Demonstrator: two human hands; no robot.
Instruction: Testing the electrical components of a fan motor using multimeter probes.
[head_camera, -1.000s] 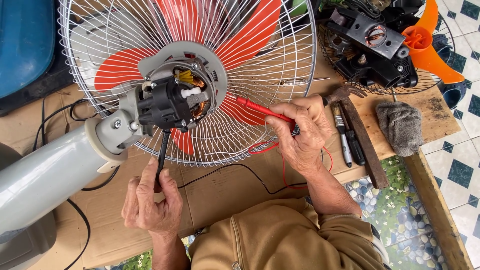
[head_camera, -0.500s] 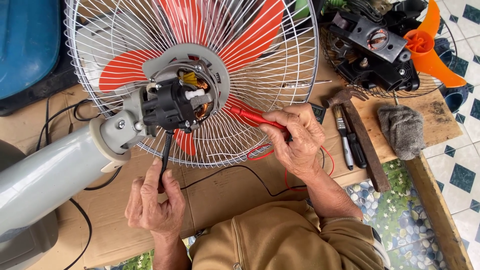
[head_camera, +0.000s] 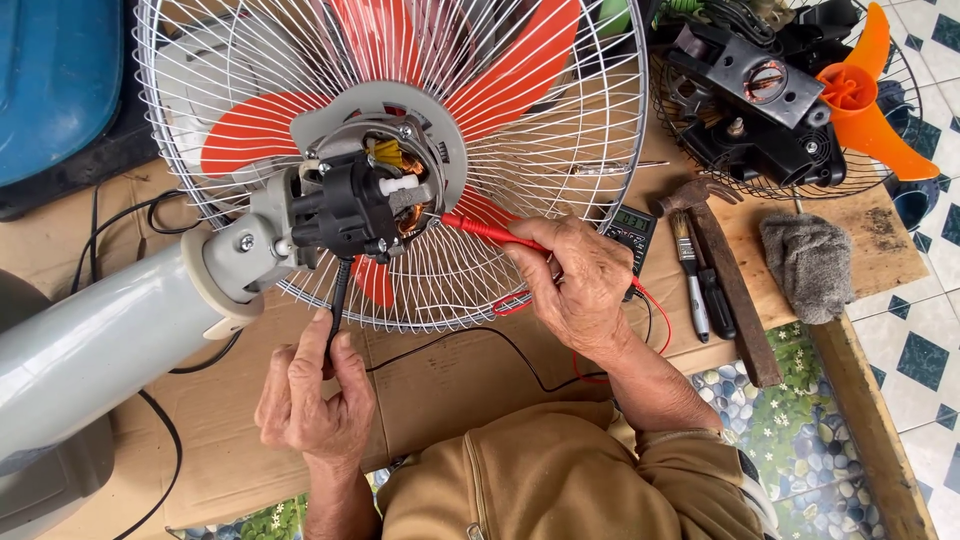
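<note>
A stand fan with a white wire guard (head_camera: 300, 60) and orange blades (head_camera: 520, 70) lies on its face with its motor (head_camera: 350, 205) bared. My left hand (head_camera: 310, 400) grips a black probe (head_camera: 338, 295) whose tip points up at the underside of the motor. My right hand (head_camera: 580, 290) holds a red probe (head_camera: 485, 232), its tip touching the motor's copper windings (head_camera: 395, 160). A small black multimeter (head_camera: 632, 230) lies just behind my right hand, partly hidden by it. Red and black leads (head_camera: 480, 340) trail over the cardboard.
The fan's grey column (head_camera: 100, 340) runs off to the lower left. A hammer (head_camera: 725, 280), a brush (head_camera: 688, 260) and a grey rag (head_camera: 808, 265) lie on a board at the right. A second taken-apart fan with an orange blade (head_camera: 870, 100) sits top right. A blue container (head_camera: 50, 80) stands top left.
The view has shifted a little. Both hands keep their probes at the motor; the red probe's tip has edged closer into the windings.
</note>
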